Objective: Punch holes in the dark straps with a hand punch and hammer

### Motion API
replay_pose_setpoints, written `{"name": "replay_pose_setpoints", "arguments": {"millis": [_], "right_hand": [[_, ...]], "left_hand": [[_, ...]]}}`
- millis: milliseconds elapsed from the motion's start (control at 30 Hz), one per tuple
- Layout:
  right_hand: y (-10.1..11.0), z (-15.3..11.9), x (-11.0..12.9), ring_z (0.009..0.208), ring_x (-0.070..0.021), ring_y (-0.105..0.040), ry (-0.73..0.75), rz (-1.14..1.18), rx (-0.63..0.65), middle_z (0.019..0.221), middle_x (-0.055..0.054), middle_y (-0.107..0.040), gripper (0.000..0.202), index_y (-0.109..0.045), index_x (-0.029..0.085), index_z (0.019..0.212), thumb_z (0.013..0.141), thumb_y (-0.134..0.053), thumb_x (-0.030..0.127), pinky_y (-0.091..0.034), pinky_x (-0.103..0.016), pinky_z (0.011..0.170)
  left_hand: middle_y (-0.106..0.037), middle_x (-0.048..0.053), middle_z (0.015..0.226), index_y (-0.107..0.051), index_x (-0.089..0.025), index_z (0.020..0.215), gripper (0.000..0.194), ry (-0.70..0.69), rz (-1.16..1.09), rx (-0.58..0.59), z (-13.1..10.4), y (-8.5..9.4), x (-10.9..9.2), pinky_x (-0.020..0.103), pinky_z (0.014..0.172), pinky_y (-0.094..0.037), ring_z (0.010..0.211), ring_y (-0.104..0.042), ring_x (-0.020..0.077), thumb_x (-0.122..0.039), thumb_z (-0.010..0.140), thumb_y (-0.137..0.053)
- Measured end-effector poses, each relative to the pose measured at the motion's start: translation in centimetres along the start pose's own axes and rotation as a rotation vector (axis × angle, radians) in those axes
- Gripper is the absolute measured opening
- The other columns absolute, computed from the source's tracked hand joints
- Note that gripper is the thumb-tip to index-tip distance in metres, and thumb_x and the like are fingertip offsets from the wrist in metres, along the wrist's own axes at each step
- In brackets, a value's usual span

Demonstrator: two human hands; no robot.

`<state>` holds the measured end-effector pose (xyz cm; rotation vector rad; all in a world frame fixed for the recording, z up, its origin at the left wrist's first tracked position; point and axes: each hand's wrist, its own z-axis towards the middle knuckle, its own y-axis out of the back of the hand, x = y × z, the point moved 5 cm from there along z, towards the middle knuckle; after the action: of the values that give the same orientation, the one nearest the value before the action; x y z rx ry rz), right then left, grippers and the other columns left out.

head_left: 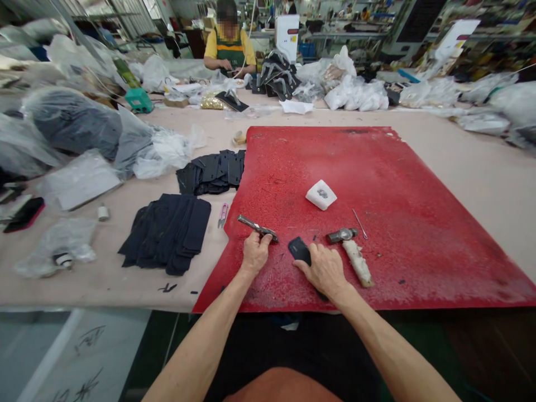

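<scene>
My left hand [254, 255] is closed round a slim metal rod-shaped tool [248, 221], which lies slantwise just above the red mat [285, 162]. To its right, my right hand [327, 270] grips a small dark strap-like piece [298, 248] on the mat, thumb along its near side. The palm and wrist cover much of that piece; a dark end shows below them. Beside the right hand rests a hammer [358, 263] with a pale wrapped handle. Beyond the hands sits a white paper-like holder [321, 190] with small metal bits in it.
Dark fabric pieces lie in a near stack [167, 231] and a farther stack [215, 172] on the left. Pink-handled snips [223, 215] lie beside them; a thin metal pin [360, 224] is near the hammer. Plastic-wrapped bundles [79, 123] crowd the left. A person [229, 47] works across the table.
</scene>
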<state>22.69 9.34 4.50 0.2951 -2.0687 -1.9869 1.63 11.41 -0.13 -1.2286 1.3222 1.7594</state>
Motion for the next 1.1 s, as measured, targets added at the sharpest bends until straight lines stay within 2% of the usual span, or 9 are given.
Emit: {"name": "replay_pose_setpoints", "arguments": {"millis": [200,367,500,600,767,833,933,1000,1100], "right_hand": [[-0.8,-0.7,0.3,0.074,-0.0249,-0.066,-0.213,-0.028,0.035,0.086,-0.011,-0.064,0.049,-0.053,0.016,0.096,0.093,-0.038,0.062,-0.041,-0.033,0.066],[-0.3,-1.3,0.7,0.086,-0.0273,-0.062,-0.167,0.015,0.032,0.096,-0.012,-0.06,0.05,-0.055,0.016,0.101,0.086,-0.052,0.064,-0.042,-0.036,0.073],[0.1,-1.5,1.0,0.1,-0.0266,-0.054,0.074,0.121,0.101,0.106,-0.01,-0.058,0.03,-0.06,0.02,0.111,0.084,-0.061,0.034,-0.04,-0.038,0.085],[0.7,-1.1,1.6,0.107,-0.0246,-0.05,0.321,0.188,0.136,0.117,-0.008,-0.057,0.041,-0.062,0.027,0.117,0.078,-0.058,0.014,-0.033,-0.044,0.099],[0.6,0.5,2.9,0.124,-0.0274,-0.041,0.679,0.167,0.089,0.133,-0.007,-0.054,0.043,-0.063,0.03,0.12,0.082,-0.054,0.013,-0.012,-0.056,0.113],[0.2,1.6,2.5,0.128,-0.028,-0.039,0.642,0.147,-0.005,0.134,-0.009,-0.053,0.046,-0.061,0.026,0.124,0.082,-0.053,0.01,-0.013,-0.055,0.114],[-0.3,2.3,0.7,0.126,-0.0277,-0.042,0.335,0.196,-0.187,0.134,-0.013,-0.053,0.047,-0.059,0.02,0.127,0.083,-0.047,0.006,-0.023,-0.051,0.112],[-0.6,1.0,-0.3,0.122,-0.0266,-0.046,0.151,0.291,-0.252,0.132,-0.014,-0.055,0.043,-0.058,0.017,0.127,0.087,-0.044,0.01,-0.031,-0.047,0.108],[-1.2,-2.7,0.0,0.127,-0.0298,-0.044,0.097,0.37,-0.198,0.139,-0.015,-0.051,0.045,-0.054,0.017,0.131,0.088,-0.054,0.029,-0.031,-0.05,0.108]], "left_hand": [[-0.074,0.006,0.086,-0.069,-0.017,0.089,0.018,-0.007,-0.057,0.029,0.1,-0.3,0.5,0.03,0.08,-0.053,0.08,-0.069,0.019,-0.03,0.085,-0.057],[-0.074,0.006,0.087,-0.069,-0.017,0.09,0.017,-0.014,-0.056,0.027,0.0,-0.2,0.2,0.031,0.081,-0.053,0.081,-0.069,0.0198,-0.029,0.085,-0.057],[-0.074,0.006,0.085,-0.069,-0.018,0.089,0.017,-0.007,-0.053,0.023,-0.1,-0.2,0.1,0.031,0.08,-0.053,0.08,-0.069,0.0196,-0.029,0.085,-0.057],[-0.074,0.005,0.083,-0.069,-0.018,0.086,0.016,-0.009,-0.034,0.016,-0.1,-0.1,-0.1,0.03,0.077,-0.052,0.078,-0.069,0.0192,-0.029,0.085,-0.057],[-0.074,0.005,0.083,-0.068,-0.017,0.087,0.017,-0.017,-0.011,0.011,0.0,0.1,-0.3,0.03,0.078,-0.052,0.078,-0.069,0.0195,-0.029,0.085,-0.056],[-0.074,0.006,0.083,-0.068,-0.017,0.086,0.016,-0.012,-0.008,0.012,0.0,0.1,-0.3,0.03,0.077,-0.053,0.077,-0.069,0.0199,-0.029,0.085,-0.057],[-0.074,0.006,0.083,-0.068,-0.017,0.087,0.015,-0.013,-0.012,0.019,0.0,0.2,-0.4,0.031,0.076,-0.053,0.077,-0.07,0.0205,-0.027,0.084,-0.057],[-0.074,0.006,0.083,-0.068,-0.017,0.087,0.015,-0.016,-0.016,0.021,0.0,0.1,-0.4,0.031,0.076,-0.053,0.078,-0.07,0.0207,-0.027,0.083,-0.057],[-0.074,0.006,0.083,-0.067,-0.017,0.087,0.015,-0.016,-0.027,0.022,0.0,0.0,-0.1,0.031,0.076,-0.053,0.079,-0.07,0.0207,-0.028,0.083,-0.058]]}}
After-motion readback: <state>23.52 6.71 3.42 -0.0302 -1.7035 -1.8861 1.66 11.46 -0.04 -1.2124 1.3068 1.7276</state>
